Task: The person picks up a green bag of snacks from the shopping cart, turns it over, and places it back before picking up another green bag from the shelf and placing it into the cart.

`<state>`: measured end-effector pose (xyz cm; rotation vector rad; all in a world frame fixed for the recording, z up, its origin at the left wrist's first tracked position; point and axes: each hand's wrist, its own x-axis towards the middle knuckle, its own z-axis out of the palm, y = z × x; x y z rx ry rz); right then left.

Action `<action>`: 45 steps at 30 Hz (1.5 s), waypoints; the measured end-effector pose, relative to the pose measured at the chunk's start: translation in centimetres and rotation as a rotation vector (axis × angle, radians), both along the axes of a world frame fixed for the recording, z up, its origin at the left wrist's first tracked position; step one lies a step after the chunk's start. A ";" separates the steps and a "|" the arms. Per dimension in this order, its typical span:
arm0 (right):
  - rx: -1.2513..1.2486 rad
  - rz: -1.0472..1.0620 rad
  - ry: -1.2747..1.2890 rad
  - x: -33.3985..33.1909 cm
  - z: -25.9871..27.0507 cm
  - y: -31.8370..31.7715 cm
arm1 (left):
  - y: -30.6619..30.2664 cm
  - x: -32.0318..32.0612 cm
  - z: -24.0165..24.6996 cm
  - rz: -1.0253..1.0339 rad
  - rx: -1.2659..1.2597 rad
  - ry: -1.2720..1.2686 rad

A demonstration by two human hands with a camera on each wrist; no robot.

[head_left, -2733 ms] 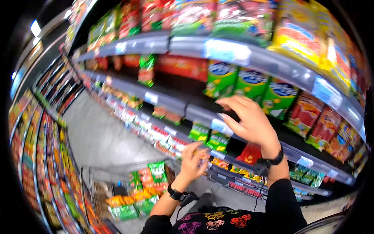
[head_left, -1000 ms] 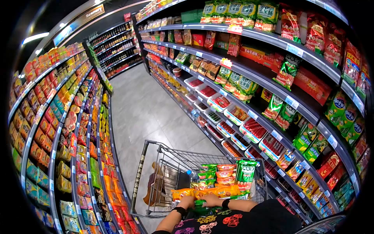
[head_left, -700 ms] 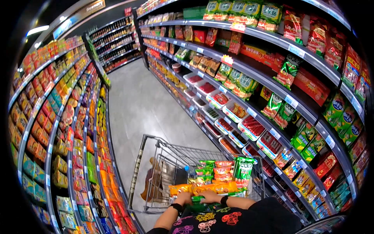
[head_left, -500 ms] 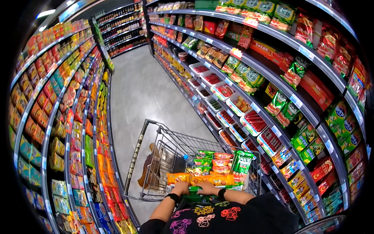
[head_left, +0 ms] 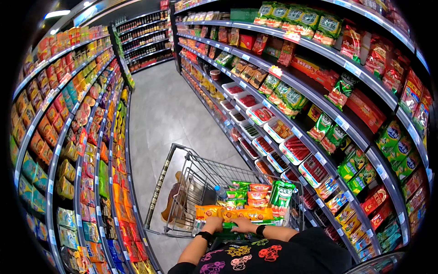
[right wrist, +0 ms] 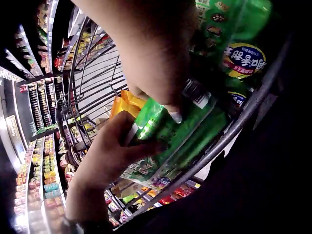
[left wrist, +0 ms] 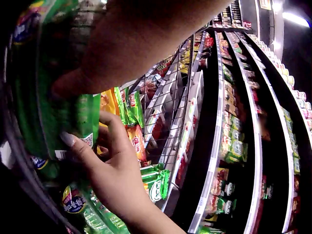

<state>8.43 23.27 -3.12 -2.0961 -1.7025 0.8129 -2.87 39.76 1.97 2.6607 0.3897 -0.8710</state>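
Note:
Both hands are at the near end of a wire shopping cart (head_left: 163, 183). My left hand (head_left: 213, 224) and right hand (head_left: 243, 224) hold a green snack packet (head_left: 230, 224) between them, over the pile in the cart. In the left wrist view the left thumb presses the green packet (left wrist: 53, 112) while the right hand's fingers (left wrist: 105, 161) curl on its edge. From the right wrist, the right fingertips (right wrist: 173, 114) pinch the green packet (right wrist: 165, 134) and the left hand (right wrist: 114, 153) wraps its lower end.
The cart holds orange packets (head_left: 228, 213), a tall green packet (head_left: 281, 195), red and green packets (head_left: 248, 192) and a brown bag (head_left: 180, 201). Stocked shelves (head_left: 319, 114) line the right, more shelves (head_left: 68, 137) the left. A grey floor aisle (head_left: 164, 114) runs ahead.
Earlier both hands were up at the right shelf. Since then the view has turned down the aisle and both hands have stayed on the green packet at the cart.

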 end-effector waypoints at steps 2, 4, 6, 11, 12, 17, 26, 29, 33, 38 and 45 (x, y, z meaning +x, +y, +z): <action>0.029 -0.011 0.032 -0.2 0.1 -0.5 | -0.3 -0.2 -0.3 -0.009 0.016 -0.024; 0.023 -0.009 0.033 -0.2 0.4 -0.7 | -0.4 -0.3 -0.7 -0.015 0.019 -0.039; -0.015 -0.011 0.032 -0.3 0.6 -0.6 | -0.5 -0.5 -0.6 -0.023 0.009 -0.041; -0.059 0.015 0.049 -0.1 1.1 -0.3 | -0.1 -0.4 -0.7 -0.033 -0.048 -0.047; -0.083 0.031 0.064 0.2 1.1 -0.3 | 0.4 -0.2 -0.6 -0.079 -0.090 -0.065; -0.077 0.002 0.696 2.0 1.9 0.2 | 1.0 1.6 3.4 -0.176 -0.062 -0.012; -0.247 -0.135 1.537 8.3 4.1 -1.1 | -2.9 3.5 19.3 -0.203 0.061 -0.230; -0.388 -0.461 1.512 7.7 11.1 -4.7 | -5.4 4.5 22.1 -0.252 0.021 -0.399; -0.096 -0.168 1.972 7.9 3.3 -11.6 | -10.5 6.9 23.6 -0.361 0.000 -0.522; 0.021 0.154 2.184 6.8 10.5 -19.1 | -19.7 11.4 28.1 -0.583 -0.190 -0.528; 0.424 -0.149 2.176 10.6 8.8 -32.4 | -32.4 17.4 29.2 -0.780 -0.177 -0.882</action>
